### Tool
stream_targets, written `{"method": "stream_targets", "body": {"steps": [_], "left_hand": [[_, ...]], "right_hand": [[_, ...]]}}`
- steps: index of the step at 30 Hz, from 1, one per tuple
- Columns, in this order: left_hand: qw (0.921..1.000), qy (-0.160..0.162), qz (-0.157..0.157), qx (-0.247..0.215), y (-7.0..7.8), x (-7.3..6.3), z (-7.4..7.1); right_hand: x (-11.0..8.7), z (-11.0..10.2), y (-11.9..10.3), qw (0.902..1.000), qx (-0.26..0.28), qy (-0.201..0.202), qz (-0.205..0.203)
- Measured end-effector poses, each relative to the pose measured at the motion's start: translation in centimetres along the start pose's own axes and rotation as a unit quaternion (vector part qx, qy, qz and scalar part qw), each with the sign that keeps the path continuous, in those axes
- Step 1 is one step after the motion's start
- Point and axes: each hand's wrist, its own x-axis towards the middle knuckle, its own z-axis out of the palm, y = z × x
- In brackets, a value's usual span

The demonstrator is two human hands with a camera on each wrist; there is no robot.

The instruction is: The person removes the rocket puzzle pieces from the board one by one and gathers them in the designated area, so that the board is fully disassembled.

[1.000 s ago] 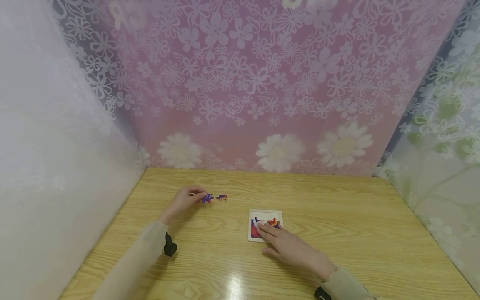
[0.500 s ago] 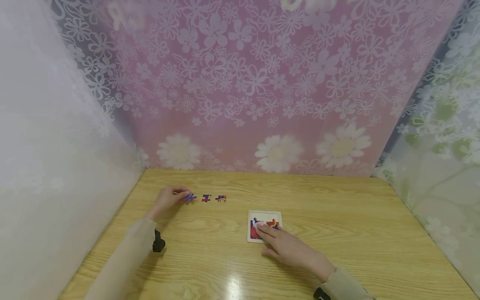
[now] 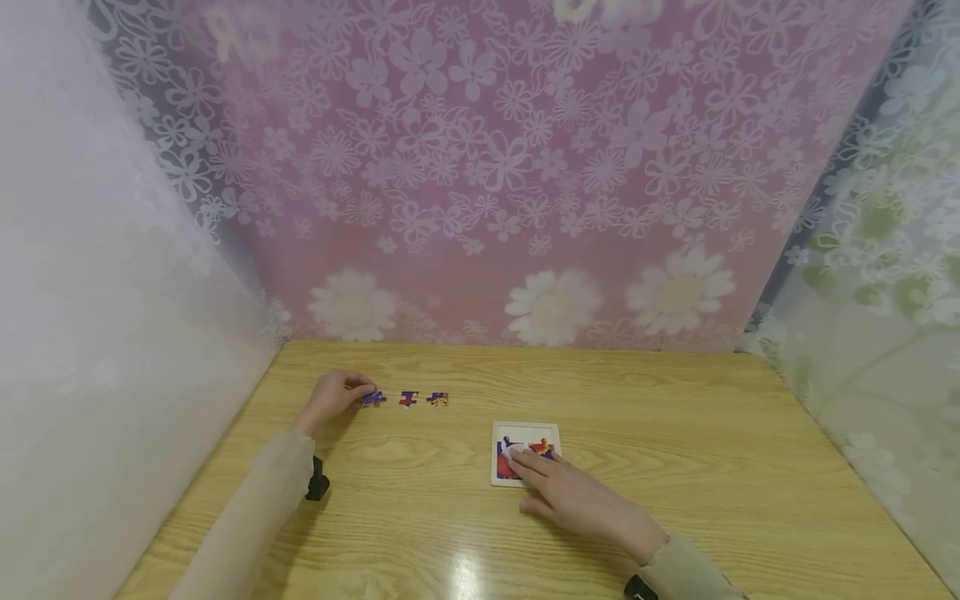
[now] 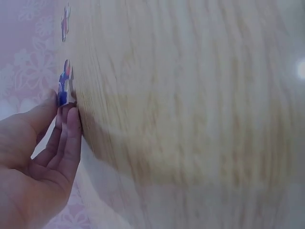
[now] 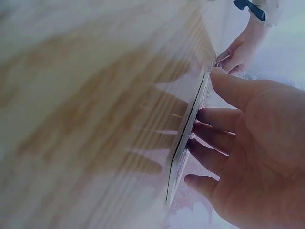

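Head view: the left hand (image 3: 332,397) pinches the left piece (image 3: 373,399) by its outer edge, thumb and fingertips nearly together with just the piece between them; whether it is lifted at all off the table (image 3: 637,417) I cannot tell. That piece sits at the near-left end of a row, with the middle piece (image 3: 408,399) and the right piece (image 3: 438,399) to its right, each apart from the next. The right hand (image 3: 577,500) has its fingers extended and laid on the board (image 3: 525,430), gripping nothing, its thumb off to the side by the board's lower edge. The step in hand looks like handling that left piece. To do it well, I would keep the pinch light and on the rim, hold the piece level, and leave its knobs free so that they do not nudge the middle piece; the right hand should press just enough to stop the board sliding, without disturbing the picture in it. Counted: two hands, three loose pieces, one board, one table, and two dark wrist mounts (image 3: 318,481), one per wrist. How many pieces lie in the board cannot be told, since the fingers cover part.
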Motion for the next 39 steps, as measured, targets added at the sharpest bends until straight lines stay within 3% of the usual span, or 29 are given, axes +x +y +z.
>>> {"method": "stream_targets", "body": {"steps": [9, 16, 25, 31, 39], "left_hand": [[0.9996, -0.027, -0.013, 0.000, -0.3, 0.2, 0.3], [0.9995, -0.013, -0.030, -0.006, -0.4, 0.5, 0.4], [0.9998, -0.011, -0.017, -0.003, 0.2, 0.3, 0.5], [0.9996, -0.012, -0.026, 0.007, 0.1, 0.3, 0.5], [0.9991, 0.028, -0.020, 0.025, 0.8, 0.2, 0.3]], "right_hand": [[0.0, -0.3, -0.2, 0.9999, 0.009, -0.009, 0.006], [0.0, -0.4, -0.3, 0.9999, -0.003, 0.003, -0.012], [-0.1, -0.3, -0.2, 0.9998, 0.018, -0.006, 0.011], [0.0, -0.1, 0.2, 0.9989, 0.040, -0.014, 0.021], [-0.1, -0.4, 0.2, 0.9961, 0.079, -0.021, 0.034]]}}
